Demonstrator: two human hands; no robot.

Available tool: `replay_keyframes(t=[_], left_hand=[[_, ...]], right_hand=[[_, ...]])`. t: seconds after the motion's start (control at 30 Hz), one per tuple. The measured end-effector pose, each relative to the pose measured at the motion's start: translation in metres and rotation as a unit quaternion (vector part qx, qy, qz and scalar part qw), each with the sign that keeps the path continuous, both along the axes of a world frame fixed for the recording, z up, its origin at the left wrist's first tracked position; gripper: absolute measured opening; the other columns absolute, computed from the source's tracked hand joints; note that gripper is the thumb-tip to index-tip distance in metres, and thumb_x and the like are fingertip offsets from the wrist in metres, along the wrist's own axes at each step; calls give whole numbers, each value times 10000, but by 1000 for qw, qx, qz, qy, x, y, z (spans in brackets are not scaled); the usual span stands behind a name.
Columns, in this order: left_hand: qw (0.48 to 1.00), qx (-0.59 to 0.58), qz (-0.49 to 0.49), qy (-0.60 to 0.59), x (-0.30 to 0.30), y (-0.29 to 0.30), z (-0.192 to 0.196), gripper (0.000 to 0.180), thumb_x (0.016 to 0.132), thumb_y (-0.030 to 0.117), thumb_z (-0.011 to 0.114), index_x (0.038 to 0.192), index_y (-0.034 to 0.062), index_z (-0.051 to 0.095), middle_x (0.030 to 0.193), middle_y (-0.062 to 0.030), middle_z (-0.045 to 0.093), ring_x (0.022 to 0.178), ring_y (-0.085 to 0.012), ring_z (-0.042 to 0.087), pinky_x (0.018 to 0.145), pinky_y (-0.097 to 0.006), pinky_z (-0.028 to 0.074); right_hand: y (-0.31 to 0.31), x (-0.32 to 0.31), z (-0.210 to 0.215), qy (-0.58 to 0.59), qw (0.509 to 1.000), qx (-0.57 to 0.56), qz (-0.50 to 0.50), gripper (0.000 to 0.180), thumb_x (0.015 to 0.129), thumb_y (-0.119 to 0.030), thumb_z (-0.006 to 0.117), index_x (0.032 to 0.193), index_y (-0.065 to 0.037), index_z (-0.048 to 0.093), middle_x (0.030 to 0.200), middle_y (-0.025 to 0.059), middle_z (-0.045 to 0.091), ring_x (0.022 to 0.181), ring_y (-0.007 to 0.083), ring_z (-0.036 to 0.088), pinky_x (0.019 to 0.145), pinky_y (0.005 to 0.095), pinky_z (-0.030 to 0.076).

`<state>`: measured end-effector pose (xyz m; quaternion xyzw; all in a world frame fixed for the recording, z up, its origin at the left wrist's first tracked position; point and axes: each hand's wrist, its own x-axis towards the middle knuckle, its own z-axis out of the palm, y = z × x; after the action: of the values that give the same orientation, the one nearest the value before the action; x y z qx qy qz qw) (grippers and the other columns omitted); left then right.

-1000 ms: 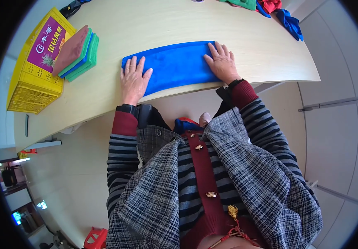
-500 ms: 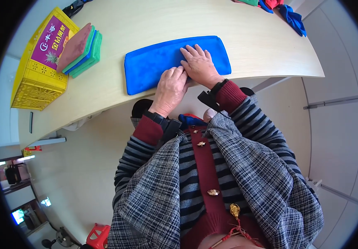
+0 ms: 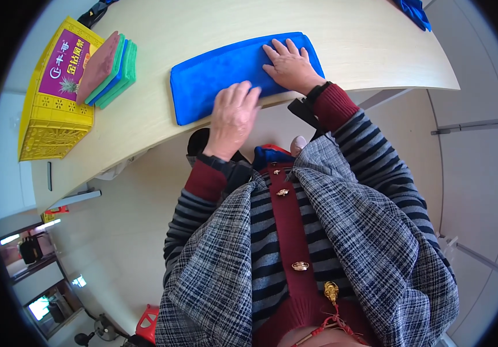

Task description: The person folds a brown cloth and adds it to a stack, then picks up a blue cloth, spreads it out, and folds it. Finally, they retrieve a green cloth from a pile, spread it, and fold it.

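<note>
A blue cloth [image 3: 205, 84], folded into a long flat rectangle, lies along the near edge of the table. My right hand [image 3: 293, 67] rests flat on its right part with the fingers spread. Over the cloth's near edge is my left hand [image 3: 234, 118], its fingers stretched out and slightly blurred. Whether the left fingertips touch the cloth I cannot tell. Neither hand grips anything.
A yellow crate [image 3: 58, 130] with a purple label stands at the table's left end. Against it leans a stack of folded cloths [image 3: 105, 72] in brownish pink, green and blue. Another blue cloth [image 3: 415, 14] lies at the far right edge of the table [image 3: 370, 52].
My hands have come apart. The right one has slid outward to the right over the blue cloth, while the left has shifted slightly with its fingers straightening. The view has tilted a little.
</note>
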<state>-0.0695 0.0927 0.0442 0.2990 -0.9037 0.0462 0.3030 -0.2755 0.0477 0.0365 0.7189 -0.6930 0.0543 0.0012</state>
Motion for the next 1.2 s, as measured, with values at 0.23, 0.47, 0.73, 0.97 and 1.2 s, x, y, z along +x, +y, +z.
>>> replay_keyframes(t=[0.23, 0.47, 0.73, 0.97, 1.2], left_hand=[[995, 49, -32, -86, -17, 3, -13, 433, 767, 146, 769, 1159, 47, 615, 1159, -102, 579, 1067, -280, 556, 932, -415, 438], [999, -13, -25, -18, -34, -2, 0, 367, 787, 198, 760, 1088, 71, 594, 1063, -84, 561, 986, -253, 538, 883, -400, 435], [996, 39, 28, -73, -18, -2, -10, 405, 774, 186, 785, 1124, 64, 622, 1141, -90, 612, 1063, -282, 566, 907, -409, 448], [997, -17, 75, -17, 26, -7, -13, 238, 814, 229, 753, 979, 104, 636, 1018, -57, 619, 972, -255, 577, 857, -409, 447], [988, 13, 151, 17, 70, -9, -17, 107, 879, 161, 698, 925, 76, 652, 975, -101, 639, 948, -295, 595, 841, -421, 451]], right_hand=[[2, 0, -9, 14, 1000, -7, -3, 613, 1046, -506, 389, 1570, -199, 313, 1635, 106, 269, 1510, 396, 199, 1189, 641, 162], [3, -1, -14, 35, 999, -17, -11, 610, 1047, -517, 377, 1572, -211, 311, 1639, 92, 262, 1518, 380, 183, 1197, 639, 137], [5, 1, -17, 15, 1000, -15, -8, 603, 1051, -520, 357, 1569, -213, 320, 1636, 85, 273, 1517, 370, 193, 1200, 628, 142], [6, -1, -18, 35, 999, -40, -6, 604, 1052, -529, 339, 1568, -216, 324, 1633, 79, 281, 1515, 360, 204, 1208, 610, 142], [7, -4, -20, 18, 998, -60, -1, 584, 1053, -515, 356, 1550, -208, 361, 1619, 80, 315, 1504, 349, 242, 1211, 594, 155]])
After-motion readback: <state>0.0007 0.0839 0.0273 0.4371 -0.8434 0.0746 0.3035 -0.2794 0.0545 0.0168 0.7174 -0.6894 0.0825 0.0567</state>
